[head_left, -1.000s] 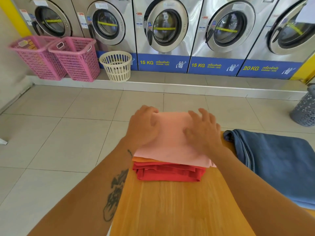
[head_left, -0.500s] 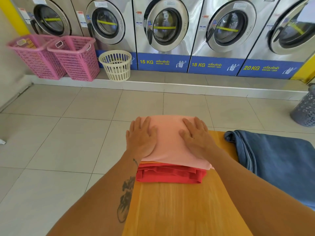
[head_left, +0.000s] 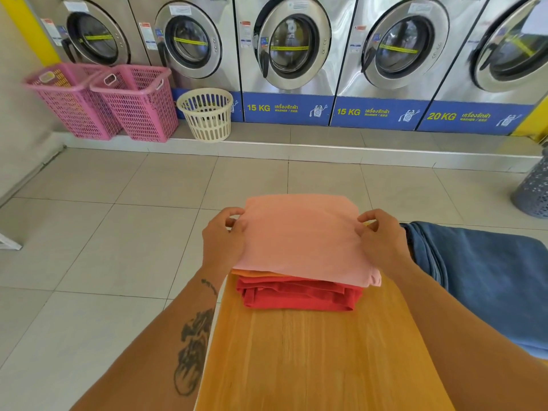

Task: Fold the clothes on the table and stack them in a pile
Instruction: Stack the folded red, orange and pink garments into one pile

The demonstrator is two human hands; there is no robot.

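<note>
A folded pale pink garment (head_left: 302, 235) tops a pile at the far end of the wooden table (head_left: 311, 357). Under it lie a thin orange layer (head_left: 255, 273) and a folded red garment (head_left: 299, 295). My left hand (head_left: 222, 241) pinches the pink garment's left edge. My right hand (head_left: 382, 241) pinches its right edge. A blue garment (head_left: 486, 280) lies spread out on the table's right side, beside the pile.
Two pink laundry baskets (head_left: 103, 99) and a cream basket (head_left: 206, 112) stand on a ledge before a row of washing machines (head_left: 293, 46). A grey perforated bin (head_left: 533, 191) sits at the right edge. Tiled floor (head_left: 118, 232) lies to the table's left.
Both hands lay flat on top of the pink garment before. They have slid outward to its side edges and now pinch the cloth.
</note>
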